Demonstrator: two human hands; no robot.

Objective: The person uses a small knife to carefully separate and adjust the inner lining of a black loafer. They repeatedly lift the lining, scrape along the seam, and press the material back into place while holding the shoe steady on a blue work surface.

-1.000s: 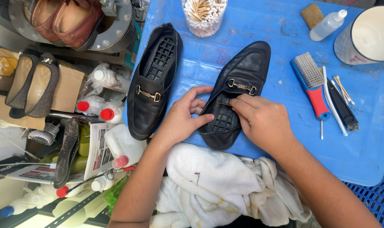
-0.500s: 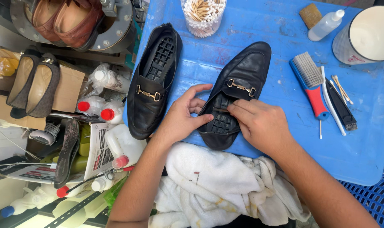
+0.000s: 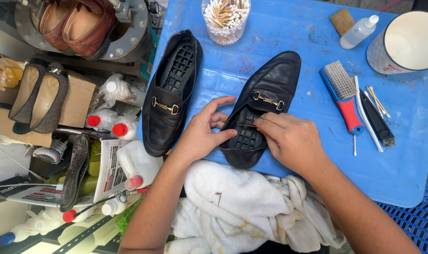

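Two black loafers with gold bit buckles lie on a blue table [image 3: 402, 155]. The right loafer [image 3: 272, 91] has its opening toward me, and both hands work at it. My left hand [image 3: 202, 131] grips the shoe's near left rim, thumb across the grid-patterned insole. My right hand [image 3: 291, 138] pinches a thin stick, apparently a cotton swab [image 3: 247, 125], against the insole. The left loafer [image 3: 169, 96] lies untouched beside my left hand.
A white towel [image 3: 237, 207] covers my lap. On the table: a jar of cotton swabs [image 3: 224, 19], a red-and-blue brush [image 3: 344, 96], a squeeze bottle [image 3: 358, 32], a white cup [image 3: 404, 42], small tools [image 3: 376, 115]. Left of the table: shoes, bottles and boxes [image 3: 77, 101].
My right hand has shifted slightly left along the insole with the stick; my left hand keeps its grip on the shoe, which has not moved.
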